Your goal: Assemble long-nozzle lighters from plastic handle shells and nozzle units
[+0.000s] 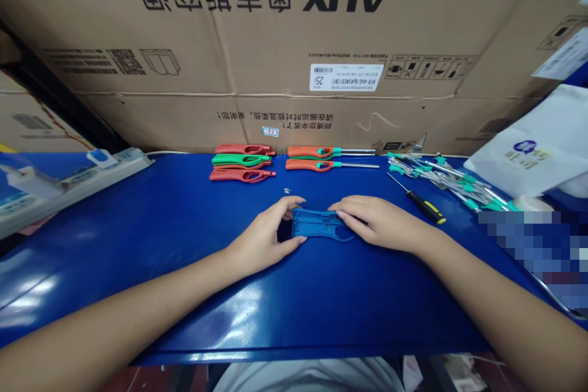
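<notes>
A blue plastic lighter shell [316,225] lies on the blue table [184,239] in front of me. My left hand [266,236] grips its left end between thumb and fingers. My right hand [374,220] rests fingers on its right end, pressing it down. Both hands are closed around the shell.
Red and green lighter shells [241,166] are stacked at the back, with two assembled orange lighters [328,158] beside them. A pile of metal tubes with teal tips [448,182] and a screwdriver [420,201] lie at right. A power strip [68,182] sits left. Cardboard boxes [294,43] wall the back.
</notes>
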A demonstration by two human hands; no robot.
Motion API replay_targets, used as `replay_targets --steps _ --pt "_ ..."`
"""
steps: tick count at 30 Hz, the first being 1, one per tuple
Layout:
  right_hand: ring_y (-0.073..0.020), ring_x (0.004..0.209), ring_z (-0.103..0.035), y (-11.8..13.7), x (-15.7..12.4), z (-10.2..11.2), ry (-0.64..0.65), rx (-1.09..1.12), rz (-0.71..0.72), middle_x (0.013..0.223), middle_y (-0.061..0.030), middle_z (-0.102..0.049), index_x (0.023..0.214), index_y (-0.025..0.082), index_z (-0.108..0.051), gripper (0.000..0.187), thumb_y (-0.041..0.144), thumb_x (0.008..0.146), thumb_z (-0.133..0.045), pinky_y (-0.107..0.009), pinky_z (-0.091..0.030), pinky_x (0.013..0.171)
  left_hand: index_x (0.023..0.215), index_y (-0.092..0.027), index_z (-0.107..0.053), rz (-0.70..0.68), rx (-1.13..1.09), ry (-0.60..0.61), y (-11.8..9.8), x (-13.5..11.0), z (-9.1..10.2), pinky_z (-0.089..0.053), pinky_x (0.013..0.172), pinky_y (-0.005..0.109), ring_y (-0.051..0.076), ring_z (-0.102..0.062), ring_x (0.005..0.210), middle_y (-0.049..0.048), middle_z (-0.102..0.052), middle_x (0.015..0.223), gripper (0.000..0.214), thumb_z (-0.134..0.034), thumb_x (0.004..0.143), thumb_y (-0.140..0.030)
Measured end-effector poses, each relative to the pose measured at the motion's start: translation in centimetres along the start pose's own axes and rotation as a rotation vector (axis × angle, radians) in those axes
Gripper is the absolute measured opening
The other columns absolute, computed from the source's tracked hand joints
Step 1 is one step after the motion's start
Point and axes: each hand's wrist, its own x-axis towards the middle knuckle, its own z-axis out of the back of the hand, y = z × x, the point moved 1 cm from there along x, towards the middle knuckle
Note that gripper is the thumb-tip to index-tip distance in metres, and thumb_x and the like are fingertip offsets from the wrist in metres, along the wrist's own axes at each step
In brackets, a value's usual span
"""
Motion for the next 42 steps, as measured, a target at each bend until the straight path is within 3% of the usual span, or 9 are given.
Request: replay_targets --steps 5,10,14,20,23,26,29,33,42 --pt "-0.0249 0.114 -0.069 -0.9 -0.2 0.0 -0.05 0.025 -0.056 0.125 -0.0101 -0.073 0.124 0.021 -0.068 0.031 0.025 0.102 -0.046 -0.04 -0.054 0.098 0.144 -0.03 -0.038 0.006 0.018 -0.014 0.0 0.0 0.0 -0.056 0.102 0.044 0.022 -0.066 0.11 0.007 -0.064 0.128 0.067 -0.074 0.087 -0.027" --pt "-0.0185 0.087 -0.072 -0.4 -0.4 2.1 -0.16 0.177 -0.162 0.101 -0.0051 -0.077 0.109 0.021 -0.071 0.023 0.026 0.099 -0.05 -0.029 -0.054 0.079 0.143 -0.028 -0.04 -0.018 0.001 -0.018 0.3 -0.1 -0.1 -0.055 0.102 0.044 0.022 -0.066 0.111 0.0072 -0.065 0.125 0.061 -0.07 0.09 -0.025" --pt "-0.015 0.078 -0.068 0.9 -0.5 2.5 0.046 0.307 -0.135 0.089 -0.0005 -0.076 0.1 0.022 -0.073 0.018 0.021 0.095 -0.056 -0.026 -0.05 0.074 0.14 -0.027 -0.044 -0.023 0.008 -0.015 0.5 -0.1 -0.2 -0.055 0.102 0.043 0.021 -0.065 0.112 0.0064 -0.066 0.123 0.055 -0.068 0.091 -0.023" --pt "-0.0181 0.085 -0.066 2.4 -0.6 1.6 0.217 0.041 -0.056 0.09 -0.0013 -0.071 0.087 0.024 -0.069 0.012 0.015 0.086 -0.061 -0.028 -0.044 0.071 0.138 -0.027 -0.046 -0.035 0.027 -0.006 0.3 -0.1 -0.2 -0.053 0.101 0.042 0.021 -0.066 0.109 0.0046 -0.069 0.117 0.051 -0.067 0.092 -0.022" --pt "-0.0192 0.086 -0.065 2.4 -0.6 1.6 0.236 -0.001 -0.048 0.092 -0.0013 -0.07 0.089 0.024 -0.066 0.004 0.021 0.088 -0.064 -0.029 -0.043 0.071 0.137 -0.026 -0.048 -0.053 0.055 -0.018 0.0 -0.1 0.0 -0.053 0.101 0.042 0.022 -0.065 0.11 0.006 -0.068 0.121 0.049 -0.067 0.091 -0.023" --pt "-0.0166 0.079 -0.062 2.1 -0.7 1.7 0.229 0.0 -0.069 0.101 -0.0015 -0.067 0.099 0.025 -0.064 0.01 0.025 0.089 -0.065 -0.028 -0.041 0.066 0.133 -0.026 -0.053 -0.104 0.1 -0.005 -0.7 -0.1 0.3 -0.05 0.105 0.044 0.025 -0.061 0.119 0.0082 -0.065 0.128 0.043 -0.067 0.093 -0.029" --pt "-0.0153 0.076 -0.06 1.9 -0.8 1.6 0.216 -0.02 -0.093 0.108 -0.0029 -0.064 0.108 0.025 -0.061 0.017 0.028 0.091 -0.063 -0.028 -0.04 0.063 0.128 -0.024 -0.057 -0.175 0.115 0.053 -1.5 -0.1 0.7 -0.047 0.107 0.044 0.027 -0.058 0.122 0.0088 -0.066 0.126 0.038 -0.068 0.093 -0.035" --pt "-0.0156 0.077 -0.061 1.7 -0.8 1.5 0.222 -0.028 -0.109 0.104 -0.0022 -0.065 0.105 0.024 -0.063 0.012 0.026 0.093 -0.061 -0.028 -0.04 0.065 0.13 -0.023 -0.057 -0.214 0.158 0.157 -2.0 -0.2 0.8 -0.046 0.104 0.043 0.027 -0.061 0.116 0.0076 -0.068 0.124 0.051 -0.075 0.086 -0.041" --pt "-0.0173 0.079 -0.062 1.6 -0.6 1.6 0.222 -0.056 -0.09 0.099 -0.0024 -0.066 0.099 0.023 -0.064 0.007 0.024 0.093 -0.059 -0.029 -0.041 0.067 0.114 -0.023 -0.066 -0.15 0.14 0.111 -1.1 0.0 0.6 -0.048 0.097 0.04 0.023 -0.065 0.105 0.005 -0.073 0.112 0.021 -0.062 0.093 -0.023"
